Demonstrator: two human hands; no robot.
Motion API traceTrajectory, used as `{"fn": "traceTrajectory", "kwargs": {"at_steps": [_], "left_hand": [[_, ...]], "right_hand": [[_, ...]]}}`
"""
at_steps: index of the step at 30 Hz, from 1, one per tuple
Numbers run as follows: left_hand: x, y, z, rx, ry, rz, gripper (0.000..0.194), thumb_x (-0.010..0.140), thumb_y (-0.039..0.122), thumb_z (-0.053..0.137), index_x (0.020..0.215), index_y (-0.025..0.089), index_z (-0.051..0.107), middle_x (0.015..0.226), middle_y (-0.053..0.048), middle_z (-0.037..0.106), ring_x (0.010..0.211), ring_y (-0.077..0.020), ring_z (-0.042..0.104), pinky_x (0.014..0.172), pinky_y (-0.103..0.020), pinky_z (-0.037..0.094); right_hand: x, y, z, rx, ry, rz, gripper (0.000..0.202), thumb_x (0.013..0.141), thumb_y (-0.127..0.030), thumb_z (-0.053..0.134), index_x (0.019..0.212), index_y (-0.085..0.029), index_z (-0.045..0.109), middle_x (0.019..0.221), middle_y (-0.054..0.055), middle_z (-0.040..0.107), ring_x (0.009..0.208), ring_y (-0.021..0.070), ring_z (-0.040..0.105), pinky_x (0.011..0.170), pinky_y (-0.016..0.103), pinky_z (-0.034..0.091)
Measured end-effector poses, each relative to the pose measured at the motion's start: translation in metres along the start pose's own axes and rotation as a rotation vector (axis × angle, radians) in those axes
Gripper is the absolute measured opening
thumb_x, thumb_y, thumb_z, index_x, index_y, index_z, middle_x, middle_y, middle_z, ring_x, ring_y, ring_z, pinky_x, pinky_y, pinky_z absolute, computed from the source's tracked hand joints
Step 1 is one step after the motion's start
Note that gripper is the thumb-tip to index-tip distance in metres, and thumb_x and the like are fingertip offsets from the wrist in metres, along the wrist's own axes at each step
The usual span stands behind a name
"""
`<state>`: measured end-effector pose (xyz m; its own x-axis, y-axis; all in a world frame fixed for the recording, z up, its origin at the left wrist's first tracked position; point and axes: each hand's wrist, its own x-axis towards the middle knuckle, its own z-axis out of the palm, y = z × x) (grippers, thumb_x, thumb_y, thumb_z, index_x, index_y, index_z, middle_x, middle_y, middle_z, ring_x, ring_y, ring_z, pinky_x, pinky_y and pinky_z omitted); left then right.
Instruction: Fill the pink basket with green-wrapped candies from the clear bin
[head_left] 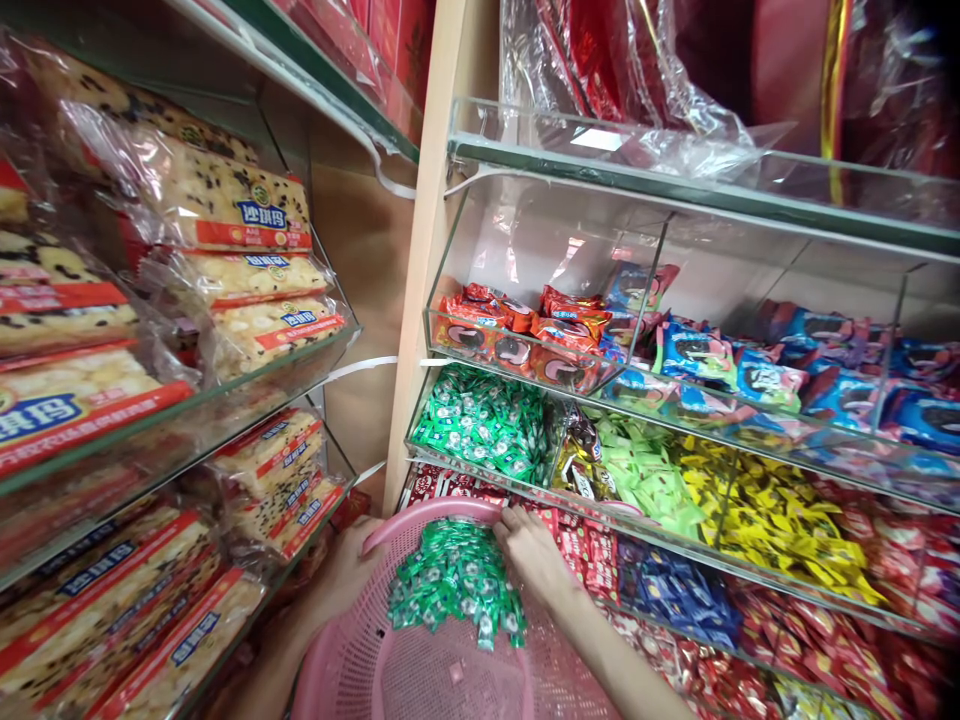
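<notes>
A pink plastic basket (pixel 352 630) with a perforated wall tilts below the shelves. Green-wrapped candies (pixel 457 580) lie heaped against its far side, and a few sit lower down. My left hand (pixel 352 560) is closed on the rim at the left, its fingers partly hidden behind it. At the far right of the rim, my right hand (pixel 529 550) has its fingers bent round the edge. Just above the basket, a shelf compartment holds a pile of similar green-wrapped candies (pixel 480 425).
Glass shelves (pixel 352 345) on the left hold packaged puffed-rice bars (pixel 247 215). A wooden post (pixel 420 270) divides them from the right shelves, with red snack packs (pixel 517 325), blue packs (pixel 697 355), yellow candies (pixel 772 520) and dark-blue candies (pixel 675 590). Glass edges jut out above the basket.
</notes>
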<state>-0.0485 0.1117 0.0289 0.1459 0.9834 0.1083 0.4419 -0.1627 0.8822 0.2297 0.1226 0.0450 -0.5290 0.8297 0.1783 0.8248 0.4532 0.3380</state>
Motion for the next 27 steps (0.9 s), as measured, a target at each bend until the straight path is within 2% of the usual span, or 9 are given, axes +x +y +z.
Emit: {"fn": "traceTrajectory", "kwargs": {"at_steps": [13,20,23,27], "left_hand": [[0.000,0.004,0.000,-0.036,0.033,-0.006,0.026,0.070,0.023,0.053,0.087,0.015,0.070,0.081,-0.004,0.068,0.083,-0.0235,0.062,0.078,-0.033,0.047],[0.000,-0.003,0.001,-0.022,0.008,0.024,0.025,0.073,0.022,0.050,0.088,0.014,0.069,0.081,-0.003,0.066,0.082,-0.0220,0.061,0.077,-0.032,0.046],[0.000,-0.003,0.001,-0.020,0.013,0.041,0.022,0.074,0.021,0.049,0.083,0.014,0.068,0.079,-0.003,0.065,0.079,-0.0209,0.060,0.074,-0.031,0.046],[0.001,-0.002,0.001,-0.026,0.011,0.037,0.022,0.074,0.021,0.050,0.084,0.014,0.069,0.080,-0.003,0.065,0.080,-0.0218,0.060,0.076,-0.032,0.046]], "right_hand": [[0.001,0.000,-0.001,-0.015,0.006,-0.038,0.010,0.084,-0.010,0.053,0.084,-0.017,0.061,0.091,0.005,0.061,0.084,0.0199,0.054,0.073,0.033,0.037],[0.005,-0.004,-0.005,-0.023,-0.021,-0.043,0.013,0.082,-0.009,0.054,0.091,-0.015,0.061,0.094,0.007,0.061,0.088,0.0220,0.055,0.074,0.034,0.038],[0.004,-0.011,-0.021,0.036,0.051,-0.025,0.014,0.084,-0.012,0.051,0.094,-0.015,0.060,0.089,0.006,0.061,0.083,0.0203,0.055,0.071,0.032,0.037],[0.013,-0.011,-0.064,0.191,0.208,-0.063,0.019,0.092,-0.020,0.041,0.099,-0.016,0.058,0.082,0.004,0.058,0.076,0.0164,0.053,0.068,0.028,0.037]]}}
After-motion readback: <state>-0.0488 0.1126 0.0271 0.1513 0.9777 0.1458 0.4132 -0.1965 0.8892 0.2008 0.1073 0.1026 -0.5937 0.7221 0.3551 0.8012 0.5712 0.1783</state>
